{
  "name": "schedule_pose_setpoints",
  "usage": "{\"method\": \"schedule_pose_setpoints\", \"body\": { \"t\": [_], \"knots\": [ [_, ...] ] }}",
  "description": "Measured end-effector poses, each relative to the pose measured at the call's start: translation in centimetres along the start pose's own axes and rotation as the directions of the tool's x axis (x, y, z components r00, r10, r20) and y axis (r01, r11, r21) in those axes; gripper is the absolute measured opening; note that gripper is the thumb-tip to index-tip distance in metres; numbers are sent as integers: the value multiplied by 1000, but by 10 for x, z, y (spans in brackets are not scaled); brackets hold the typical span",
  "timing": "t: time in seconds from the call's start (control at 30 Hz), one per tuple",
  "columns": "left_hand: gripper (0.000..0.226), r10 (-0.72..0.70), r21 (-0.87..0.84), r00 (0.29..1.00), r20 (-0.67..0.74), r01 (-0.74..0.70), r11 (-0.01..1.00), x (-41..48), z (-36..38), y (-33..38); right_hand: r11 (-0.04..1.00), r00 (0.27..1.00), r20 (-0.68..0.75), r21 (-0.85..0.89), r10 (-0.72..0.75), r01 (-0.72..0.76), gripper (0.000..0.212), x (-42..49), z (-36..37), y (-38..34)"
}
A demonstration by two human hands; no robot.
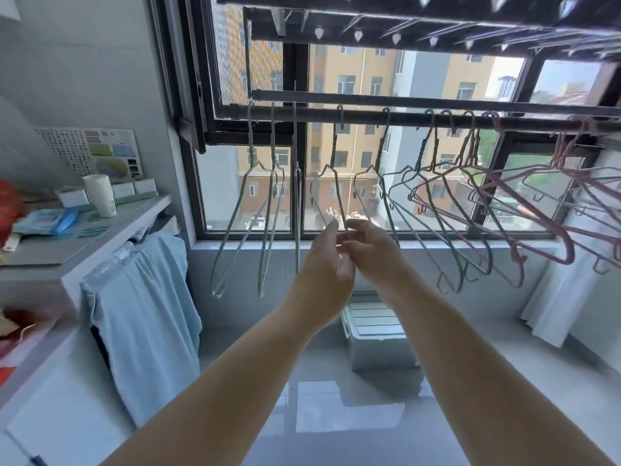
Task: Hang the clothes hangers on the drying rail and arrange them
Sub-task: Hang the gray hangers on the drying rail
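A white cup [100,195] stands on the desk [50,252] at the left, its contents hidden from me. Three pale hangers [273,146] hang evenly on the drying rail [369,116], seemingly already arranged. At the middle hanger [333,146], the left hand [324,267] rests against the lower wire, its grip impossible to tell, while the right hand [371,252] pinches that wire in its grip, probably to square it away from the tangled bunch [531,220].

I can read no text from here. The chart [90,149] carries rows of small marks, too blurred to make out. The cup [100,195] bears a green print, also unreadable.
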State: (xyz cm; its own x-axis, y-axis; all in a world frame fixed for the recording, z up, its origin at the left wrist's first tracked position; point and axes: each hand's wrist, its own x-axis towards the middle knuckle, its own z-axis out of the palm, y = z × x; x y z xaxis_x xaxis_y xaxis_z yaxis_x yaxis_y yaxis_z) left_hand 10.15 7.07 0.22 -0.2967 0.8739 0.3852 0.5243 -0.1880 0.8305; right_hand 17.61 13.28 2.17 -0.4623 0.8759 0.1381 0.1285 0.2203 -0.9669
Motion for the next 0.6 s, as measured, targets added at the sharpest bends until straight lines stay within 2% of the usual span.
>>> {"method": "schedule_pose_setpoints", "body": {
  "t": [0.1,0.2,0.3,0.4,0.47,0.6],
  "knots": [
    [54,47,-22,999,-8,-47,999,-8,0,-6,980,997,-57,189,-55,65,37,3,5,0],
    [58,30,-54,1000,2,-30,998,-13,-3,-9,967,985,-101,204,-137,155,37,13,7,-13],
    [60,-19,-58,999,34,21,998,-16,-5,-13,971,981,-120,165,-155,174,23,34,6,-32],
    [62,-56,-1,995,87,56,998,-21,0,-21,986,993,-96,149,-63,77,15,59,11,-31],
    [64,-136,60,979,151,128,990,-26,7,-35,996,998,-54,93,21,-16,25,62,18,-15],
    [66,-332,204,899,286,282,937,-37,25,-77,985,987,5,58,163,-163,29,38,31,46]
  ]
}}
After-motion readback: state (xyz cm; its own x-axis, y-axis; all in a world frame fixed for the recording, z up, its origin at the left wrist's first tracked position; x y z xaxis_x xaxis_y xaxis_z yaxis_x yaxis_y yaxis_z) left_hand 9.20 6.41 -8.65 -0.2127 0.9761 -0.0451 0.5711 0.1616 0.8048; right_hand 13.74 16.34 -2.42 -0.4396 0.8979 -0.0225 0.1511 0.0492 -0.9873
